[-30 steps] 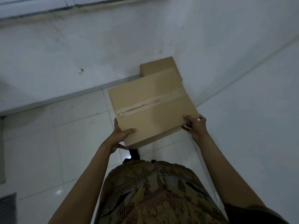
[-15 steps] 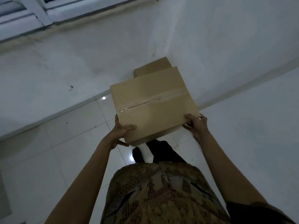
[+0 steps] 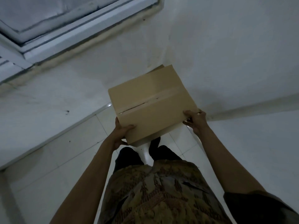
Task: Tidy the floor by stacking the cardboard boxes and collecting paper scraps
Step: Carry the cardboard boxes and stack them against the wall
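I hold a brown cardboard box (image 3: 152, 101) with a taped seam across its top, level in front of me above the floor. My left hand (image 3: 120, 133) grips its near left corner, thumb on top. My right hand (image 3: 195, 119) grips its near right corner. A second cardboard box (image 3: 159, 68) sits in the room corner behind it; only a thin sliver of its top edge shows past the held box.
White walls meet in a corner just ahead. A window frame (image 3: 48, 38) runs along the upper left wall. The white tiled floor (image 3: 64, 151) spreads to the left. My feet (image 3: 154, 145) stand below the box.
I have stepped closer to the corner and the view has tilted up, showing the window. The held box now covers almost all of the box behind it.
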The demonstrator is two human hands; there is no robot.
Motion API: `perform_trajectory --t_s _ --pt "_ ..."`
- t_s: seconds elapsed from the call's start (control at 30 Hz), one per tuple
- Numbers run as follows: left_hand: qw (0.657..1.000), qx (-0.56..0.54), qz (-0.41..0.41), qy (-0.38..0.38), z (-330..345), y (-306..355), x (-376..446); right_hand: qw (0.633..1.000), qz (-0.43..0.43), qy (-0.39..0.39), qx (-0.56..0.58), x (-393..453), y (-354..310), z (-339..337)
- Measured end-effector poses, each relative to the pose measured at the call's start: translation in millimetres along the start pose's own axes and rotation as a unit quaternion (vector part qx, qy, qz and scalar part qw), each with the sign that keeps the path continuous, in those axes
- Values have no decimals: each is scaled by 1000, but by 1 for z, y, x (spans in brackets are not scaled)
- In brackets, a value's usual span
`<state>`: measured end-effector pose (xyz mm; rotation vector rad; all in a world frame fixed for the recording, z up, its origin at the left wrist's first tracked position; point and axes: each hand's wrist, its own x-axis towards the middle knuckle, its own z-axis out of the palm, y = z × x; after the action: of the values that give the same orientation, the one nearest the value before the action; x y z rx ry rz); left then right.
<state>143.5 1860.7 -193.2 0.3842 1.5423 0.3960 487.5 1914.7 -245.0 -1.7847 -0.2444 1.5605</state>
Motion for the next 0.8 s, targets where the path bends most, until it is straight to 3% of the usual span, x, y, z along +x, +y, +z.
perform_trajectory --t_s 0.4,0.8 --pt "997 28 30 62 -27 112 97 997 0 79 14 46 -49 54" --pt "985 167 -35 -6 -56 199 178 991 2 132 -16 97 -75 97"
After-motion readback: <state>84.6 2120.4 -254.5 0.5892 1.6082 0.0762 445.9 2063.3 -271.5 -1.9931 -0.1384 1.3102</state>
